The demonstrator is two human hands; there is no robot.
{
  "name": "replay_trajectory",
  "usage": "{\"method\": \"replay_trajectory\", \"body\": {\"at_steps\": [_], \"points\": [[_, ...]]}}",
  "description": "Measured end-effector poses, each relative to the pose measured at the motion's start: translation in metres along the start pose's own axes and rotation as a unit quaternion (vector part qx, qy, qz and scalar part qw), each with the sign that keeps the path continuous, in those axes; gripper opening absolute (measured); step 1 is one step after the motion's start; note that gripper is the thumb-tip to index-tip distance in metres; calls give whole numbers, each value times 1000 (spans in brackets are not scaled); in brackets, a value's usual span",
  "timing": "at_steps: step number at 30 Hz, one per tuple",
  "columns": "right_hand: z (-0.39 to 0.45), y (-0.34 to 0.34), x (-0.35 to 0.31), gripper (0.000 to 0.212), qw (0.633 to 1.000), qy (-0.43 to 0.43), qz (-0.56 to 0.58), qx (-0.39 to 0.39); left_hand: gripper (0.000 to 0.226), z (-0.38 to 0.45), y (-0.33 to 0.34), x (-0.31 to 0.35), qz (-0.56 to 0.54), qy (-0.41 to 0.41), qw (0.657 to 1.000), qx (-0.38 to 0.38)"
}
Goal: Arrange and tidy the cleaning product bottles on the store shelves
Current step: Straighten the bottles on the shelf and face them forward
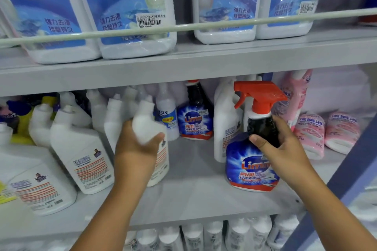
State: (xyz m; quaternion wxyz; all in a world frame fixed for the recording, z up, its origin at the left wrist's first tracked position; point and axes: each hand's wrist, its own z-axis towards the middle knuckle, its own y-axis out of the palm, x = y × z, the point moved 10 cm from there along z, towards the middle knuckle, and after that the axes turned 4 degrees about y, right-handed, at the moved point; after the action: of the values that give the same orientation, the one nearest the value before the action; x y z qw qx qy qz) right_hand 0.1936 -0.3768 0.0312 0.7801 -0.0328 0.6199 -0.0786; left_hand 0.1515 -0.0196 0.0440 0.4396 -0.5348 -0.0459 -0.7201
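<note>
- Nearest, on the bottom shelf (204, 221) edge, a row of about seven white bottles (216, 236) stands with only their tops in view
- Two bare hands reach onto the middle shelf (193, 181), one bottle in each
- The left hand (136, 148) wraps its fingers and thumb around the shoulder of a white toilet-cleaner bottle (152, 140), which is upright and a little blurred, its angled neck pointing up
- The right hand (283, 148) grips the dark neck of a spray bottle (252, 167) with a red trigger head (259, 95) and a blue label; its base rests on the shelf near the front
- Left of the held white bottle, two more white toilet-cleaner bottles (83, 159) with striped labels stand at the front, and at least six plain white ones crowd behind them; the exact count is unclear
- At the far left, yellow bottles (22, 128) sit partly hidden
- Farther back in the middle, a second blue-label spray bottle (194, 122) stands beside a small white bottle with a blue label (168, 118)
- Behind the held spray bottle stands a tall white bottle (225, 126); right of it, one pink bottle (293, 95) upright and two pink packs (326, 132) lying down
- Farthest, on the top shelf (204, 61) behind a rail (183, 28), four large white jugs (130, 12) with blue labels stand in two shrink-wrapped pairs
</note>
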Motion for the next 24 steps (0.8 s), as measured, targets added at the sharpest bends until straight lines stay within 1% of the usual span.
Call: {"method": "replay_trajectory", "body": {"at_steps": [2, 3, 4, 5, 6, 7, 8, 9, 10, 11, 12, 13, 14, 16, 18, 21, 24], "points": [[0, 0, 1, 46, 1000, 6, 2, 2, 63, -10, -12, -2, -12, 26, 999, 43], [-1, 0, 2, 46, 1000, 8, 1, 1, 69, -15, -16, 5, -4, 64, 996, 62], [-1, 0, 2, 45, 1000, 8, 0, -1, 72, -22, -20, 18, 31, 124, 988, 86], [-2, 0, 1, 45, 1000, 9, -1, -3, 70, -32, -23, 36, 75, 195, 971, 119], [-2, 0, 1, 45, 1000, 10, 0, -5, 63, -44, -24, 55, 100, 265, 948, 144], [-3, 0, 1, 46, 1000, 12, 0, -6, 54, -55, -18, 69, 87, 327, 929, 148], [-3, -1, 1, 47, 1000, 13, 2, -7, 44, -62, -8, 79, 45, 364, 922, 124], [-2, 0, 1, 48, 1000, 13, 3, -7, 36, -62, 5, 86, -14, 361, 929, 78], [-2, -1, 1, 49, 1000, 12, 3, -5, 28, -53, 21, 89, -71, 313, 947, 22], [-2, -1, 1, 49, 1000, 10, 2, -5, 21, -36, 43, 84, -118, 229, 965, -38], [-2, -1, 1, 49, 1000, 8, -1, -4, 16, -18, 70, 73, -142, 132, 977, -87], [-2, -1, 1, 48, 1000, 7, -2, -5, 10, 0, 95, 62, -146, 61, 981, -115], [-2, -1, 2, 47, 1000, 7, -3, -5, 10, 20, 115, 56, -125, 35, 984, -126], [-1, -2, 3, 48, 1000, 5, -7, -5, 23, 53, 144, 55, -61, 47, 989, -130], [-1, -3, 6, 48, 1000, 8, -15, -6, 38, 71, 169, 56, -5, 70, 986, -153], [0, -3, 9, 52, 999, 20, -26, -10, 59, 84, 180, 57, 12, 81, 984, -158], [3, -6, 8, 51, 999, 15, -39, -4, 79, 92, 189, 51, 34, 70, 983, -169]]}}
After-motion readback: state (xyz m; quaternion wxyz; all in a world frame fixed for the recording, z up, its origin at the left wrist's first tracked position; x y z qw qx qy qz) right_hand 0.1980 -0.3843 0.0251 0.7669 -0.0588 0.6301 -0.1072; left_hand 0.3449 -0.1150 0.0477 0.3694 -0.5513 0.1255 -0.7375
